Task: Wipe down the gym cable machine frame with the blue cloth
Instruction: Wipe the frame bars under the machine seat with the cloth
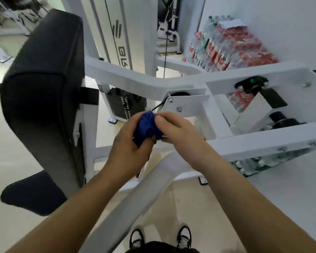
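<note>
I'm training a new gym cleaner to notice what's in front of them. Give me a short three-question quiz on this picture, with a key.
1. True or false: only the left hand holds the blue cloth.
2. What is stacked behind the white frame? A) packs of bottles B) dumbbells C) folded towels
3. Fill in: the big pad left of the hands is ___ in colour.

Key
1. False: the right hand grips it too.
2. A
3. Black
</note>
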`<state>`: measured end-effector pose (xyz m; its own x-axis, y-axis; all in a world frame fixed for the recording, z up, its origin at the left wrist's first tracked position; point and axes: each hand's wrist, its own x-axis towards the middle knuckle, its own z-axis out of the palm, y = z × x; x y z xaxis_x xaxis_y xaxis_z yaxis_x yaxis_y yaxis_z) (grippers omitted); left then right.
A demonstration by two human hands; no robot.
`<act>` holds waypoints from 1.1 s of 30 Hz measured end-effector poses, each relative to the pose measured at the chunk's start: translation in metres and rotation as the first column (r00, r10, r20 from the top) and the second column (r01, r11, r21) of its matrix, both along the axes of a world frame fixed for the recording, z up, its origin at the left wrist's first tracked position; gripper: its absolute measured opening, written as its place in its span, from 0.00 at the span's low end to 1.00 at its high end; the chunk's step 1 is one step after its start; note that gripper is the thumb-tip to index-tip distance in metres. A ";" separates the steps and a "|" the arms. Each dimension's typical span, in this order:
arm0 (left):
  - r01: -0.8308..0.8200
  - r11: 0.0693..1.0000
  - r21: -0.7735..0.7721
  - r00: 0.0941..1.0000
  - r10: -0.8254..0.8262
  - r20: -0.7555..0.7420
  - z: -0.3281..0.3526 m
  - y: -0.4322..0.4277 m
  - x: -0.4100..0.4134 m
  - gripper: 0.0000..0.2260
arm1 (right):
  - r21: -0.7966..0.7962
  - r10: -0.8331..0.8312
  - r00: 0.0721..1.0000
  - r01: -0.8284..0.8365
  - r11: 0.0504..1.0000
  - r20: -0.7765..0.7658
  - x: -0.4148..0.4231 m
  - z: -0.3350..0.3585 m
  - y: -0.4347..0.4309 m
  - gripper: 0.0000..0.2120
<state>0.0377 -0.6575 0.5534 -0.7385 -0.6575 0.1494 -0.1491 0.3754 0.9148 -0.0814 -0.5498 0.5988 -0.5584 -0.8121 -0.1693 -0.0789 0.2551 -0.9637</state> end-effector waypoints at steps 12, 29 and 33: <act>0.162 0.933 -0.320 0.873 0.015 0.487 -0.084 -0.056 -0.012 0.25 | 0.120 0.042 0.477 0.135 0.983 -0.878 -0.072 -0.061 -0.020 0.21; 0.486 0.758 -0.435 0.798 -0.183 0.574 -0.188 -0.033 -0.121 0.24 | -0.100 -0.231 0.729 0.219 0.971 -0.645 -0.095 -0.072 -0.004 0.18; 0.473 0.793 -0.384 0.817 -0.232 0.528 -0.196 -0.028 -0.129 0.27 | -0.107 -0.241 0.702 0.230 0.967 -0.670 -0.094 -0.072 -0.006 0.19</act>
<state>-0.0911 -0.6859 0.3572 -0.9637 -0.2660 -0.0243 -0.2458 0.8475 0.4704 -0.1757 -0.5560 0.5268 -0.6925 -0.6377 0.3372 -0.6467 0.3416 -0.6820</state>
